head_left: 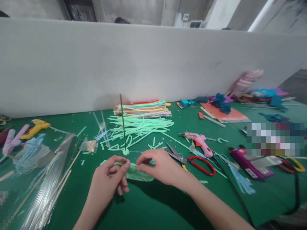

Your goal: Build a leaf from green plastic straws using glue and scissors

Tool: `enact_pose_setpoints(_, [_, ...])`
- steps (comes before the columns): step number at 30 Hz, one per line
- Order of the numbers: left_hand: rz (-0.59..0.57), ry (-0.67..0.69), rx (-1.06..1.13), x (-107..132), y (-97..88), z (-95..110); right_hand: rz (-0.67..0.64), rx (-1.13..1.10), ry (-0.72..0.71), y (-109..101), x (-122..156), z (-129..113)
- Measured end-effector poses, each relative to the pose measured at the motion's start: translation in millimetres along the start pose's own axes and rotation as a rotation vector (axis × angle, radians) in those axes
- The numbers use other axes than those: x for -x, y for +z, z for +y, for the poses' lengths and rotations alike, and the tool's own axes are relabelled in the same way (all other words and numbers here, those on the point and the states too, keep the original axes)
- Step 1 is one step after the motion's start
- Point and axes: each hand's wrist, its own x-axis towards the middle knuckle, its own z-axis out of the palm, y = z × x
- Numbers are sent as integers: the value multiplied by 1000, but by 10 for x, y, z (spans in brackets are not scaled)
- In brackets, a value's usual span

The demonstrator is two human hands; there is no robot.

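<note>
My left hand (112, 174) is closed in a pinch on the lower end of a thin dark stick (122, 124) that stands upright, with a small pale green piece (126, 152) wrapped on it just above my fingers. My right hand (157, 166) is closed too, its fingertips pinching a thin light green strip (131, 165) right beside the left hand's fingers. Under both hands lies a pale green crinkled piece (141, 175) on the green table (148, 204).
Loose light green strips (139, 127) and a stack of coloured strips (144, 108) lie behind the hands. Red-handled scissors (192, 161) and a pink glue gun (200, 142) sit to the right. A yellow glue gun (35, 127), clear wrappers and wooden sticks (48, 188) are left. A grey partition (153, 64) runs behind.
</note>
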Motion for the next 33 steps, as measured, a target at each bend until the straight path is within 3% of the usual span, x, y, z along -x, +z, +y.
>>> enact_pose_setpoints(6, [-51,-57,6,-42,5,7,107,-15,-54,99,-27,91])
enact_pose_setpoints(13, [-31,-63,43,-46,-7,19,172,14,-1,71,104,131])
enact_pose_setpoints(22, [-12,-58,104,-84,16,17,300,-6,0,209,239,242])
enact_pose_setpoints(33, [23,-23,65,-119,5,-10,306,-63,106,291,420,268])
